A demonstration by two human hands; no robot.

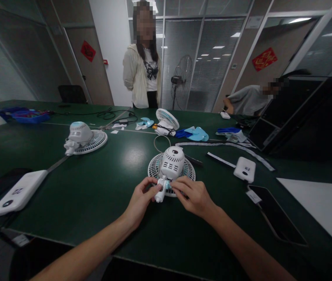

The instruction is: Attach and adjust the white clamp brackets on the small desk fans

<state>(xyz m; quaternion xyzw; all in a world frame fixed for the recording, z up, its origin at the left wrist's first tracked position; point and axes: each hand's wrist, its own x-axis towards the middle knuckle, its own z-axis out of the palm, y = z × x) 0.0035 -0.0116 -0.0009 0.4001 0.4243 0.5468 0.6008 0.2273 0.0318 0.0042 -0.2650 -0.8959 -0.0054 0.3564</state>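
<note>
A small white fan (173, 162) lies face down on the green table in front of me, its round grille under the motor housing. My left hand (144, 195) holds the white bracket (160, 194) at the near end of the fan between thumb and fingers. At the bracket's right side, the fingertips of my right hand (192, 194) pinch a light blue knob (167, 184). The bracket touches the fan's motor housing, and part of the grille is hidden behind my hands.
Another white fan (81, 137) lies at left, a third (166, 121) farther back. Power banks (22, 193) (244, 169) and a phone (277, 214) flank my arms. Blue blades (198, 134), cables and a blue tray (30, 116) sit behind. One person stands opposite; another sits right.
</note>
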